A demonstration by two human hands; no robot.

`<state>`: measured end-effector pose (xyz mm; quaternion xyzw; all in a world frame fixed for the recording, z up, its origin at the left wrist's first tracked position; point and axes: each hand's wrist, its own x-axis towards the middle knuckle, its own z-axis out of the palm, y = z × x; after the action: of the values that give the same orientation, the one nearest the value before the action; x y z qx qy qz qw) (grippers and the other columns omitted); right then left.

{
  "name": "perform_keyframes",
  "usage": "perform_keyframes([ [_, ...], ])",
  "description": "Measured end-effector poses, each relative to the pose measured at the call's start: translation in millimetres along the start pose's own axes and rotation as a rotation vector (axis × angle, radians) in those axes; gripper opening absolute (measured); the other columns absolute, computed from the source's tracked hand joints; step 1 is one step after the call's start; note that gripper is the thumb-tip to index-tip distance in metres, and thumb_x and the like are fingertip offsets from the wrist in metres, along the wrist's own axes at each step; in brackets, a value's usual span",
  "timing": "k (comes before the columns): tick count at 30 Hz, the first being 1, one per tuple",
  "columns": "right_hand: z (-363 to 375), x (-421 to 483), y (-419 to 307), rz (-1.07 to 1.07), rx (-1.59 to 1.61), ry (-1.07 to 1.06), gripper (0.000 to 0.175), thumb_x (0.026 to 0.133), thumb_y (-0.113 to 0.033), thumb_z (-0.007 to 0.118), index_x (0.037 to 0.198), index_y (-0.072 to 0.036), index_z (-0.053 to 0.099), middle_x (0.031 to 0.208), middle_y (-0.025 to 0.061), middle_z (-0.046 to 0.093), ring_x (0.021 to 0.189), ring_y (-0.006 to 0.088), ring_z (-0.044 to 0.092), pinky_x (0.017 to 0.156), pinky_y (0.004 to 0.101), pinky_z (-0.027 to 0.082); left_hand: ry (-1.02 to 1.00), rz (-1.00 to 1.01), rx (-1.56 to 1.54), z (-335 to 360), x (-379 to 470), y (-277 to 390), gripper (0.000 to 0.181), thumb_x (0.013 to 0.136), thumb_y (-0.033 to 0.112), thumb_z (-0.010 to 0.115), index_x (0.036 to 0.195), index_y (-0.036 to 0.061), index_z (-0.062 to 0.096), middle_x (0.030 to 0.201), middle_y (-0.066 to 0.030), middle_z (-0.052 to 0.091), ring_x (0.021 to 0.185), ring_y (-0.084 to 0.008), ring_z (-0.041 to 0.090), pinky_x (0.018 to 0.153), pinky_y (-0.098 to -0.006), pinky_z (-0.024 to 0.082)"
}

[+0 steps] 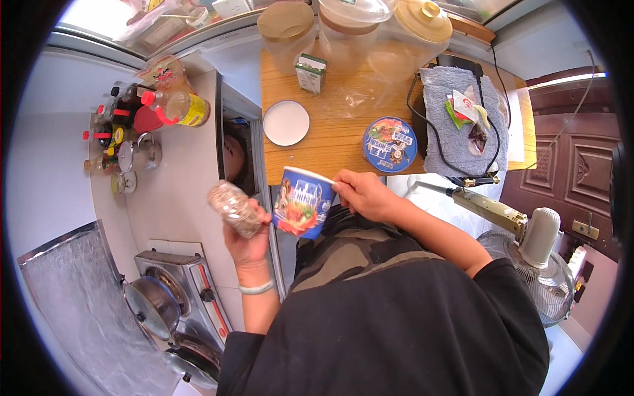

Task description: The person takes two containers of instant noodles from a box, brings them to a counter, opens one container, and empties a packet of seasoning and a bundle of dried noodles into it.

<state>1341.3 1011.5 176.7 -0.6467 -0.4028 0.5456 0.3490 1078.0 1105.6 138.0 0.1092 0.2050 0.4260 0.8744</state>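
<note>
My left hand (247,237) holds a clear-wrapped bundle of what look like dried noodles (234,208). My right hand (364,193) grips the rim of a blue printed paper cup (303,203), with my left fingertips close to its other side; whether they touch it I cannot tell. A round blue tub with a printed lid (390,144) stands near the front edge of the wooden table (337,133). To its left lies a white round lid or dish (286,123). Several small packets (465,106) rest on a grey towel (436,99) at the right.
Plastic canisters (287,34) and a small green-and-white carton (311,73) stand at the table's back. Bottles (185,108) and jars crowd the left counter, above a gas stove (188,297) with a lidded pot (151,307). A black cable crosses the towel; a fan (535,277) stands right.
</note>
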Motion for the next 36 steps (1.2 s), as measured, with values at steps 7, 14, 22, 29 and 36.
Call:
perform_keyframes([
  [7,31,32,67,0.295,0.877,-0.448,0.029,0.099,-0.032,0.042,0.083,-0.01,0.05,0.063,0.0007,0.05,0.049,0.0085,0.042,0.045,0.0214,0.031,-0.125,0.179,0.082,28,-16,29,0.064,0.075,0.039,0.072,0.12,0.0013,0.046,0.101,-0.0096,0.053,0.08,-0.0213,0.049,0.075,-0.0357,0.041],
  [14,34,36,48,0.214,0.726,-0.326,0.028,0.099,-0.032,0.042,0.083,-0.01,0.05,0.062,-0.0006,0.049,0.048,0.0087,0.041,0.046,0.022,0.031,-0.139,0.111,0.054,29,-15,19,0.066,0.076,0.036,0.073,0.124,0.0,0.044,0.106,-0.0122,0.052,0.083,-0.0222,0.051,0.078,-0.036,0.041],
  [22,-2,1,27,-0.314,-0.196,0.409,0.008,0.086,-0.011,0.062,0.089,-0.003,0.061,0.071,0.0152,0.061,0.062,0.026,0.063,0.054,0.0339,0.048,0.116,0.109,0.29,33,4,-4,0.044,0.087,0.019,0.063,0.127,0.0027,0.05,0.123,-0.0078,0.058,0.116,-0.0225,0.054,0.102,-0.039,0.041],
  [29,-5,5,32,-0.551,-0.606,0.536,0.006,0.082,-0.01,0.064,0.083,-0.006,0.059,0.073,0.0124,0.062,0.065,0.0299,0.063,0.054,0.0364,0.05,0.083,0.041,0.503,54,14,-19,0.047,0.086,0.018,0.066,0.127,0.0014,0.049,0.121,-0.0068,0.058,0.111,-0.0193,0.056,0.099,-0.0362,0.044],
  [36,-5,15,42,-0.477,-0.646,0.545,0.009,0.084,-0.012,0.062,0.088,-0.005,0.059,0.073,0.0121,0.062,0.064,0.0299,0.063,0.055,0.0369,0.05,0.005,0.042,0.682,66,15,-24,0.05,0.083,0.005,0.068,0.128,0.0005,0.047,0.119,-0.0076,0.058,0.107,-0.0174,0.057,0.097,-0.0334,0.044],
])
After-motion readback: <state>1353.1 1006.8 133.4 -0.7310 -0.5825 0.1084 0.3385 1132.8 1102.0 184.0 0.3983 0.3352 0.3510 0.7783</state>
